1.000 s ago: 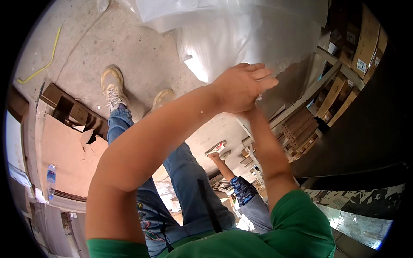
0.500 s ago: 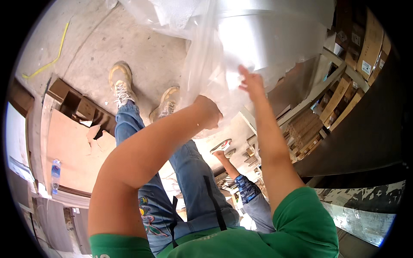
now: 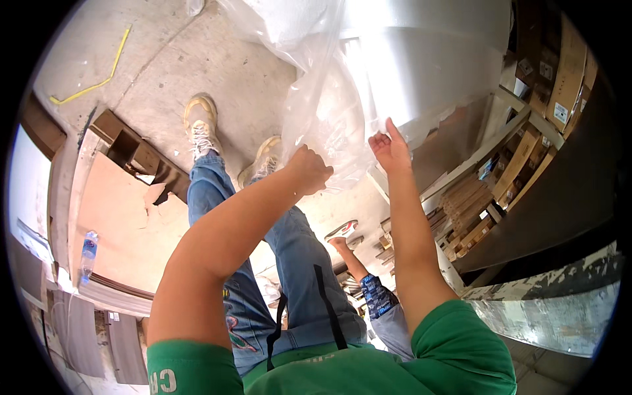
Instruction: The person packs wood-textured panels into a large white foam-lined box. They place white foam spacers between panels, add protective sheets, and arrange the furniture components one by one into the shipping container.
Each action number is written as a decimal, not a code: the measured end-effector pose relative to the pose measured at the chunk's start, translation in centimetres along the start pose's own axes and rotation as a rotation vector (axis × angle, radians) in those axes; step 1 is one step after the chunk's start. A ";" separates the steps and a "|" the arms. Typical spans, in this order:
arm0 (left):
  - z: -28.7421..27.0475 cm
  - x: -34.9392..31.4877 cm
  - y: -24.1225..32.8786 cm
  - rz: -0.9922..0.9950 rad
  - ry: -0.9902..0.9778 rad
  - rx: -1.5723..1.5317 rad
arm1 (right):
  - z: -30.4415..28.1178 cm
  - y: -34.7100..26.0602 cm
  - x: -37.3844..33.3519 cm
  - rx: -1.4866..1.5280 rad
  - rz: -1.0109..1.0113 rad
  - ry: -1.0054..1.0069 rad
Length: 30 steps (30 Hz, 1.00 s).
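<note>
Clear plastic film hangs in loose folds from a large white glossy panel at the top. My left hand is closed on the lower edge of the film, its knuckles turned up. To its right, my right hand is open beside the panel's near edge, thumb stuck out and fingers slightly bent. No film shows between its fingers. Part of the film's edge is hidden behind my left fist.
On the left, a brown board carries a plastic bottle near a torn carton. Stacked cardboard boxes stand at right. Another person's leg shows beyond mine. Yellow strapping lies on the concrete floor.
My right hand has moved down and a little right, away from the panel's bright face. My left hand has shifted slightly left, still on the film. The view has shifted slightly.
</note>
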<state>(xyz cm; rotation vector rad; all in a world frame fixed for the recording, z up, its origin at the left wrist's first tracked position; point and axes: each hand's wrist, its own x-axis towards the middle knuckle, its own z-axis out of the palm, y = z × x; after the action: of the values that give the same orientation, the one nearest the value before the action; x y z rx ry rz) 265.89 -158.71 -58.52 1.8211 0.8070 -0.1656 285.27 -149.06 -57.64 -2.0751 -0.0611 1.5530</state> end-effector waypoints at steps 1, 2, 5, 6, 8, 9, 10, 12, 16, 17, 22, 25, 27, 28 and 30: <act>-0.3 -0.4 0.3 0.002 0.040 -0.012 | -0.1 -0.5 -1.1 0.027 -0.008 -0.048; 0.0 -0.3 0.6 0.034 0.313 -0.078 | -0.3 -1.0 -2.5 0.054 -0.015 -0.097; -1.2 -1.0 2.2 -0.008 0.878 -0.527 | -3.3 -1.6 -5.4 0.117 0.050 -0.304; -3.9 -2.1 3.5 -0.114 0.885 -0.866 | -4.0 -0.9 -7.2 0.134 0.058 -0.298; -6.6 -3.0 4.6 -0.272 1.006 -1.296 | -6.3 1.5 -10.4 0.184 0.106 -0.366; -7.9 -3.6 5.1 -0.325 0.963 -1.474 | -8.9 2.7 -10.9 0.301 0.381 -0.447; -8.9 -4.6 5.4 -0.370 0.914 -1.654 | -9.8 4.0 -12.7 0.140 0.452 -0.563; -10.1 -7.2 6.3 -0.308 0.865 -1.493 | -8.0 5.3 -17.8 -0.074 0.476 -0.632; -11.4 -15.5 9.9 -0.245 1.026 -1.247 | -6.5 6.3 -22.0 -0.305 0.606 -0.877; -11.1 -18.6 10.1 -0.244 1.022 -1.341 | -5.7 5.8 -23.0 -0.186 0.590 -0.780; -6.5 -35.8 11.5 -0.357 1.191 -1.334 | -0.4 0.5 -27.2 0.141 0.441 -0.570; -2.9 -44.0 12.8 -0.455 1.143 -1.380 | 3.8 0.7 -26.5 -0.024 0.310 -0.765; -1.3 -48.2 11.9 -0.644 0.960 -1.257 | 8.0 2.0 -28.3 -0.229 0.380 -0.952; -1.7 -50.2 11.6 -0.757 0.836 -1.115 | 10.3 3.3 -29.6 -0.296 0.400 -0.953; -2.0 -51.8 10.3 -0.820 0.844 -0.990 | 15.6 5.9 -33.0 -0.513 0.456 -0.925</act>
<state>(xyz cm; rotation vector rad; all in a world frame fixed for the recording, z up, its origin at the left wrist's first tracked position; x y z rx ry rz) 232.19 -181.96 -25.12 0.4897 1.7927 0.4542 258.56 -159.42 -34.31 -1.5532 -0.3725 2.9214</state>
